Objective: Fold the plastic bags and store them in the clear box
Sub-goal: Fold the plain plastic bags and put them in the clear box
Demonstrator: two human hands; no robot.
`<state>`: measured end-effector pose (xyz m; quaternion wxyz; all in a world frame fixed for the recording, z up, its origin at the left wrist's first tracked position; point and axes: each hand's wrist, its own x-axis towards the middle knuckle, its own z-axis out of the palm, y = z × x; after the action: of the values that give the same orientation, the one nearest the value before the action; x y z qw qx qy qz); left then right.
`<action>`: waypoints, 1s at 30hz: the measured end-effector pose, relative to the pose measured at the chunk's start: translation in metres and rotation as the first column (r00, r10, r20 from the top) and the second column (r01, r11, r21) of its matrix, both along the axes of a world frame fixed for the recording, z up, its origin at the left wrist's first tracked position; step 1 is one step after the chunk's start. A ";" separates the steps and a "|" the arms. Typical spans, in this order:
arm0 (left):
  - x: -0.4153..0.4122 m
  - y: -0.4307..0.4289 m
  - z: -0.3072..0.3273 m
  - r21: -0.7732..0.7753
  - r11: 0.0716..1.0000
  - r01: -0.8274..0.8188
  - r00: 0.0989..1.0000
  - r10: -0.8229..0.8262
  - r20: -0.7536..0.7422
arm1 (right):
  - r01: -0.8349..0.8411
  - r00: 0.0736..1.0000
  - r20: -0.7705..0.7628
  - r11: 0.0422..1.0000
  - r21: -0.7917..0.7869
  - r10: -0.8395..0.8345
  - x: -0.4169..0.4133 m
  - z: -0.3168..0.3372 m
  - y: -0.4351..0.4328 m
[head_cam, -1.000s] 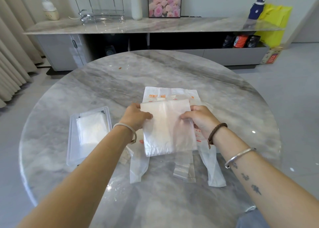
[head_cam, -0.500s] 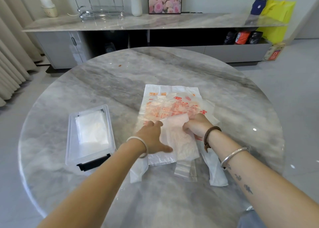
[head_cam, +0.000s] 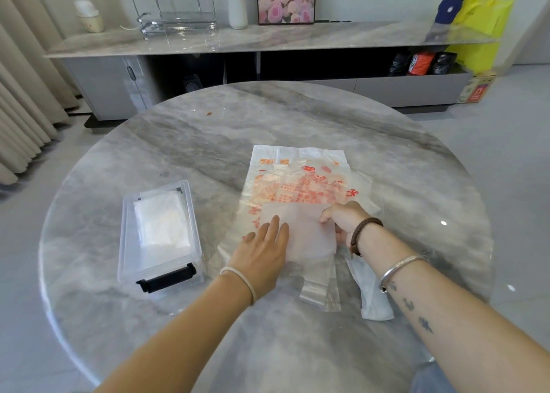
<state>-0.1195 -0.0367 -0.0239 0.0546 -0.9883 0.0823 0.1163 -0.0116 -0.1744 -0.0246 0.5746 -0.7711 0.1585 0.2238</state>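
Your left grip (head_cam: 262, 251): fingers straight, palm flat, pressing left part of folded bag (head_cam: 306, 232). Your right grip (head_cam: 342, 223): fingers curled, pinching same bag's right edge. Folded bag lies atop printed bag (head_cam: 297, 181), orange lettering, spread flat on surface (head_cam: 268, 116). Handles (head_cam: 320, 288) trail toward you below both grips. Box (head_cam: 125, 244) stands left of bags, apart from them, black latch (head_cam: 166, 278) at near end, stored bags (head_cam: 162, 226) inside, white, lying flat.
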 end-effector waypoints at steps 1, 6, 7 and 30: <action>0.000 0.002 0.000 -0.014 1.000 0.001 1.000 -0.001 0.022 | -0.001 1.000 -0.003 1.000 0.003 0.001 0.000 -0.001 -0.001; 0.003 0.010 0.011 -0.236 0.965 -0.111 0.990 0.129 0.060 | -0.009 1.000 -0.028 0.997 0.074 0.011 0.001 0.008 -0.001; 0.005 0.011 0.014 -0.336 0.929 -0.153 0.980 0.187 0.068 | -0.005 0.999 -0.043 0.992 0.126 0.011 0.000 0.013 -0.001; 0.017 0.028 0.055 -0.389 -0.803 -0.452 0.736 -0.089 -0.671 | -0.151 0.987 0.041 0.790 0.594 0.158 -0.004 0.044 -0.003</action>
<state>-0.1026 -0.0086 0.0309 -0.9158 -0.3297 -0.1914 0.1267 -0.0156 -0.1778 0.0191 0.7661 -0.5613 0.0201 0.3125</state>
